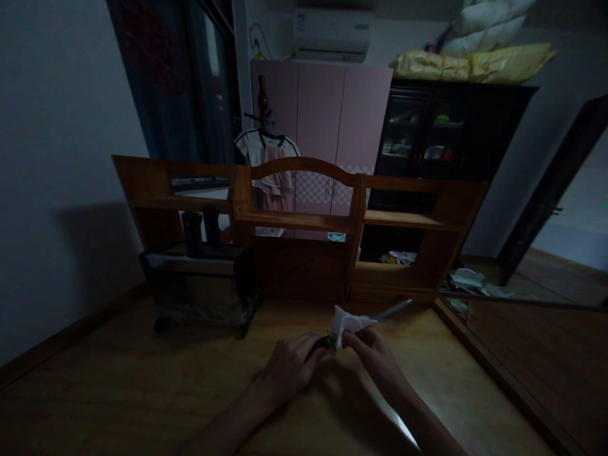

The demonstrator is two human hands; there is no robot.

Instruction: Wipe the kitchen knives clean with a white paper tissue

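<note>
Two hands of ours work above the middle of the wooden bench (142,386), both closed on what they hold. Our left hand (291,366) wraps its fingers around a dark handle (320,346), while our right hand (375,351) pinches a crumpled white tissue (349,322) between thumb and fingers. From the tissue a narrow grey strip (392,309), blade-like, juts out toward the bench's far right corner; it lines up roughly with the handle, but the tissue covers the stretch between, so we cannot tell whether they are one piece. Near the bench's far left corner we see a dark-framed stand (190,294), with two dark upright objects (192,233) at its top. Along the far edge runs a wooden shelf unit (299,221), its middle section arched, and a raised rim (494,373) follows the right edge. Beyond the far edge we make out light clothes (275,168) on a hanger, a pink wardrobe (320,114) and a black cabinet (479,133) with yellow bags (508,64) on top.
</note>
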